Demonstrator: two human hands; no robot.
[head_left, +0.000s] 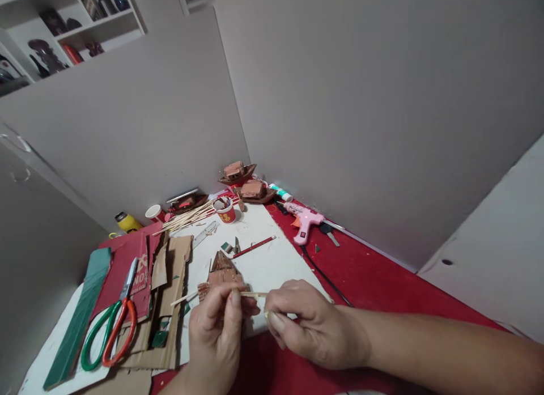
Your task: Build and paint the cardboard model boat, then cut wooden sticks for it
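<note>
My left hand (216, 330) is closed, pinching a thin wooden stick (254, 294) between thumb and fingers. One end sticks out to its left. My right hand (314, 326) grips the stick's other side, with thumb and index finger pressed together. A short gap of stick shows between the two hands. Just beyond my left hand lies a brown model boat (221, 274) with a pointed end, partly hidden by the fingers. A red pencil (255, 246) and a small cutting blade (237, 246) rest behind the boat.
Scissors (123, 315) with green and orange handles lie on cardboard pieces (181, 270) at left. A pink glue gun (305, 220) lies on the red tabletop (382, 270). Farther back are a paper cup (225, 211), loose sticks (189, 216) and finished-looking model boats (255, 191) near the wall.
</note>
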